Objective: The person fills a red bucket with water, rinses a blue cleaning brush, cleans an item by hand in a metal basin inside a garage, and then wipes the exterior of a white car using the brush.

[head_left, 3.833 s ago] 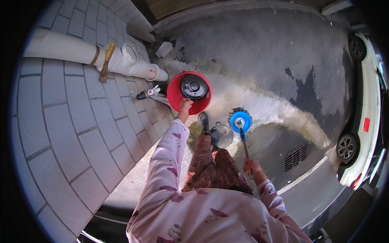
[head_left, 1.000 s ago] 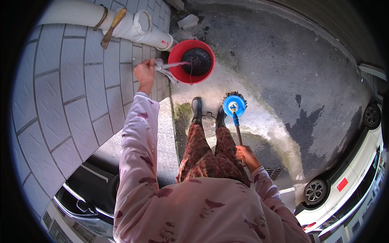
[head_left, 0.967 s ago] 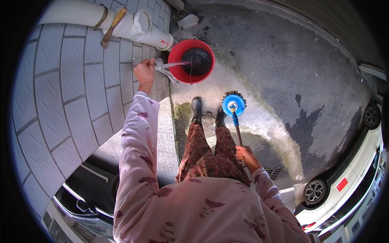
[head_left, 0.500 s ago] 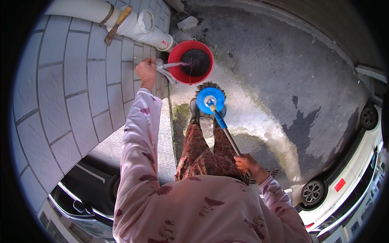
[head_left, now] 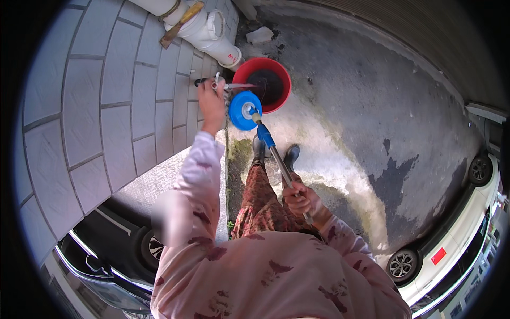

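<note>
Head view: right hand (head_left: pixel 303 200) clasps the pole (head_left: pixel 278 160), its round blue brush head (head_left: pixel 238 117) overlapping the near-left rim of the red bucket (head_left: pixel 287 87) (contact unclear). Left hand (head_left: pixel 212 106) is at the wall tap (head_left: pixel 219 84), can't tell if pinching it; a stream (head_left: pixel 241 85) runs into the bucket, which stands on the ground (head_left: pixel 340 90) near the white pipe (head_left: pixel 215 49).

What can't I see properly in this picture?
All in the head view:
- Bristles: mostly hidden under the blue brush head.
- Red bucket's nearest left rim: behind that brush head.
- Left hand's grip at the tap: too small to tell.
- Gripped part of the pole: covered by the right hand.
- White pipe: cut by the top edge.
</note>
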Available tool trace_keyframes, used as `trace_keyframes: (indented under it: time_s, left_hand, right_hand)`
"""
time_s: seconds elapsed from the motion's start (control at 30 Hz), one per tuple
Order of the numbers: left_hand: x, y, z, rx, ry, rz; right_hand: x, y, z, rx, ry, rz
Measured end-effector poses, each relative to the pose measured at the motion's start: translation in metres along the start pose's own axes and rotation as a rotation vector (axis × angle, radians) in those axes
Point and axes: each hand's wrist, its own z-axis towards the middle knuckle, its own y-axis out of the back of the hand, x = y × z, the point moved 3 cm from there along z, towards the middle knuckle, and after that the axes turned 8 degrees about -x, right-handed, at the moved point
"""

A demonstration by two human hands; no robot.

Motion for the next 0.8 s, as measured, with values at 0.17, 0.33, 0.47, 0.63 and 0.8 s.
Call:
trace_keyframes:
  time_s: [0.17,0.33,0.47,0.63,0.8]
  left_hand:
    - [-0.010,0.029,-0.111,0.321,0.526,-0.236]
    - [-0.054,-0.005,-0.164,0.784,1.724,-0.938]
    - [-0.035,-0.059,-0.184,0.565,2.126,-1.846]
    - [-0.022,-0.087,-0.206,0.507,1.994,-1.380]
    - [-0.021,-0.088,-0.212,0.457,1.688,-0.743]
  right_hand:
    - [0.026,-0.018,0.051,0.221,-0.063,0.132]
    - [0.046,-0.028,0.081,0.287,0.001,0.269]
    - [0.045,-0.028,0.098,0.345,-0.049,0.169]
    - [0.061,-0.009,0.097,-0.165,-0.012,-0.094]
    - [0.073,0.004,0.085,-1.131,0.727,-1.067]
